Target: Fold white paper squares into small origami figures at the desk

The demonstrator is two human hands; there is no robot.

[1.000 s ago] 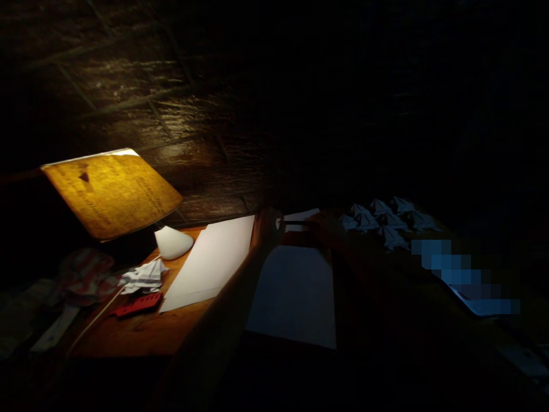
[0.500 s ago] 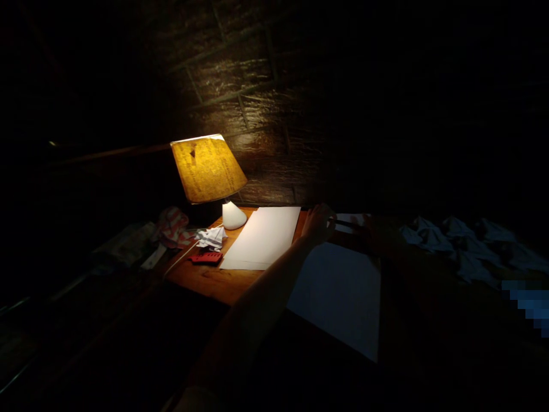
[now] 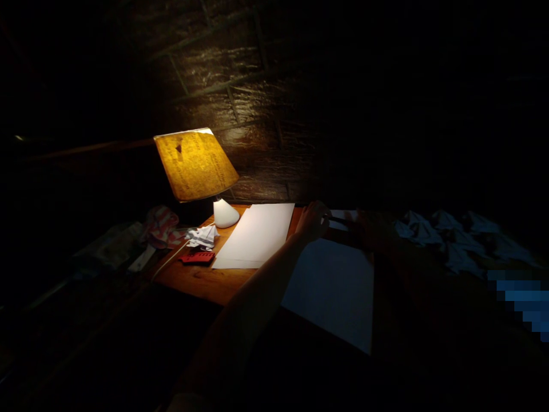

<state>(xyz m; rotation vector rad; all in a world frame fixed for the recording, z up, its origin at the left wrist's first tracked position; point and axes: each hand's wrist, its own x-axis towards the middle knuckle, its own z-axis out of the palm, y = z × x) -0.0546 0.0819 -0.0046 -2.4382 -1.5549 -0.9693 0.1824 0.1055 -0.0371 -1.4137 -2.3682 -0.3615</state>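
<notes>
My left hand [image 3: 313, 220] reaches to the far part of the table, its fingers curled round one end of a dark, thin bar [image 3: 341, 220] whose kind I cannot make out. At the bar's other end my right hand [image 3: 364, 222] is almost lost in shadow, and its fingers do not show clearly. Just behind the bar lies a small piece of white paper [image 3: 343, 213]. Nearer to me, under and right of my left forearm, a large white sheet [image 3: 332, 292] lies flat in shadow.
White sheets [image 3: 257, 234] lie stacked under a lit lamp [image 3: 197, 166]. Beside them are a folded paper shape [image 3: 203, 237], a red object [image 3: 197, 258] and a cord [image 3: 169, 261]. Several folded paper shapes [image 3: 450, 234] sit at the right. Crumpled cloth [image 3: 159, 227] lies left; a wall [image 3: 240, 103] stands behind.
The whole scene has shifted slightly left in view as my head turned. Both hands stay at the far edge around the dark bar; the sheets keep their places.
</notes>
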